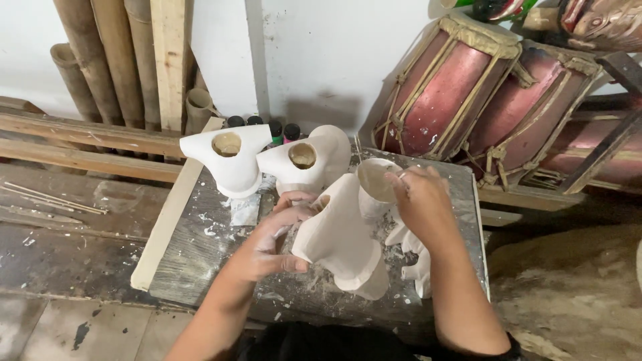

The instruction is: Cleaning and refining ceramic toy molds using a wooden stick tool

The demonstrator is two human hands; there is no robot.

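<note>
Forearms come up from the bottom edge of the head view, both hands over the middle of the surface [200,247], a dusty grey slab. Left hand [277,244] is clasped on the side of a pale carved piece [341,241], thumb on its lower flank, fingers curled over the top near its hole; the piece sits tilted, base toward the near edge. Right hand [418,200] pinches the rim of a small cup-shaped white piece [374,180], held just above and touching or nearly touching the carved piece, can't tell which. Risk, as a judgement: the carved piece leans on a narrow base close to the near edge, so a slip of the left hand's grip could tip it off; the cup is held by fingertips only and could drop onto the loose white pieces [414,257] lying under the right wrist, chipping them. Dust and chips on the surface could make things slide. At the far edge stand two more white pieces with holes, one far left [231,160], one [304,164] beside it, small paint bottles [281,130] behind. Red drums [468,87] crowd the far right corner, limiting room there. Bamboo poles [100,60] and wood planks [80,140] lie off to the left.
</note>
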